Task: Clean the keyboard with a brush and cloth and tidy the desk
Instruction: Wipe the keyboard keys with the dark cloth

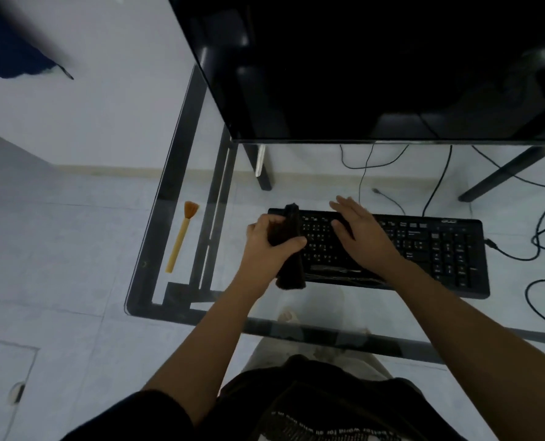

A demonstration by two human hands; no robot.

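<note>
Down on the glass desk [175, 300], a black keyboard [439, 249] lies flat, its left end covered by the two hands. The left hand [269, 246] is closed around a dark cloth [291, 275], thumb across the front; the cloth hangs in a folded strip over the keyboard's left edge, and its upper end merges with the dark keys, so its full shape is hard to read. The right hand [360, 233] rests flat on the keys with fingers spread, hiding the rows beneath it. A brush [182, 237] with a pale handle and orange bristles lies well apart at the desk's left edge. Above, a black monitor [376, 65] fills the top, cut off by the frame. Cables [541, 240] trail on the floor, seen through the glass.
</note>
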